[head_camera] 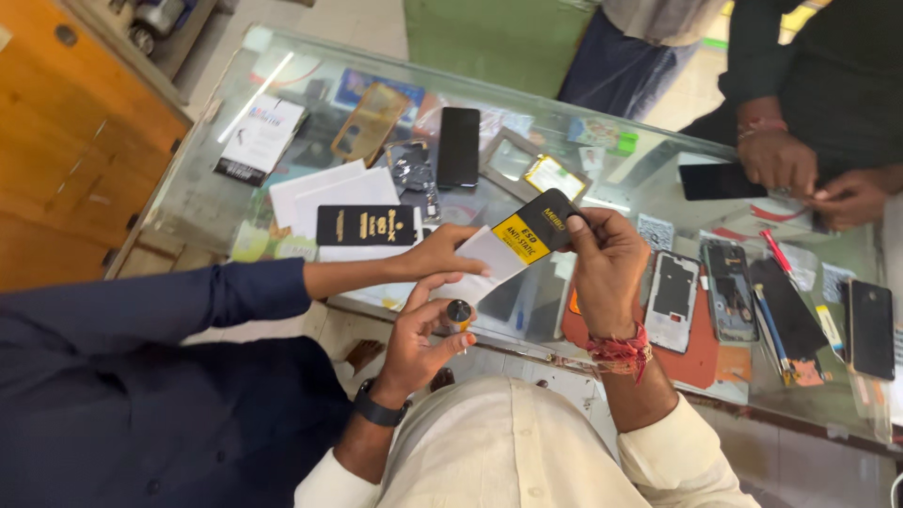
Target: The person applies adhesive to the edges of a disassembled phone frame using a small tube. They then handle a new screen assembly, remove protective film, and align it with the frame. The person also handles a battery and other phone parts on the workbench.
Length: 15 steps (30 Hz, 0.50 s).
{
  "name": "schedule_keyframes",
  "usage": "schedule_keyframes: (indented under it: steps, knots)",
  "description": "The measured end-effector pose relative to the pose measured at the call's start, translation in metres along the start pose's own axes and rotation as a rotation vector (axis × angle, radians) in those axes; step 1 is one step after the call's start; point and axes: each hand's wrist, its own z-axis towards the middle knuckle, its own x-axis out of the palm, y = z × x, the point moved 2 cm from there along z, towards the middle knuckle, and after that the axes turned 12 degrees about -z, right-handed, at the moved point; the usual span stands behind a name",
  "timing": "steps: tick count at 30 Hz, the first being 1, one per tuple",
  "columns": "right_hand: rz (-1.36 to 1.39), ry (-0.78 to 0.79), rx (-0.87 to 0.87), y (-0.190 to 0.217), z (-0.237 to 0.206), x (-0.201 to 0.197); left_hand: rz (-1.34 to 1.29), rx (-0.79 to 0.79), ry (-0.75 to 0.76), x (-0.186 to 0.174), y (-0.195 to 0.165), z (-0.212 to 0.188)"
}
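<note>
Nearest the lens, the person's left hand (419, 343) curls around a small round bottle with a dark cap (459, 312), fingers closed on it just above the near edge of the glass counter (202, 202). Up and to the right, the right hand (607, 268) pinches the upper end of a black-and-yellow anti-static packet (536, 229) between thumb and fingertips, holding it tilted over the counter. A white sheet (484, 263) sticks out of the packet's lower end. From the left, another person's hand (437, 254) in a dark blue sleeve (150, 301) reaches in and grips that white sheet.

On the glass behind lie a black flat box with gold print (367, 225) on white envelopes (334, 193), a black phone (458, 146) lying face up, and a clear phone case (370, 120). To the right, on an orange mat (701, 357), rests an opened phone back (673, 299) beside another opened phone (729, 290), with a red pen (777, 252) and a blue pen (771, 325) near them. At the far right, a third person's two hands (781, 160) work over a dark phone (720, 181).
</note>
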Motion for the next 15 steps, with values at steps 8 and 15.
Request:
schedule_keyframes:
  steps: [8,15]
  knots:
    - [0.162,-0.183,0.117,-0.016,0.012,-0.027,0.003,0.034,0.107,-0.003,0.01,0.004]
    - [0.184,-0.2,0.147,-0.026,0.015,-0.032,-0.009,0.055,0.118,-0.003,0.003,-0.001]
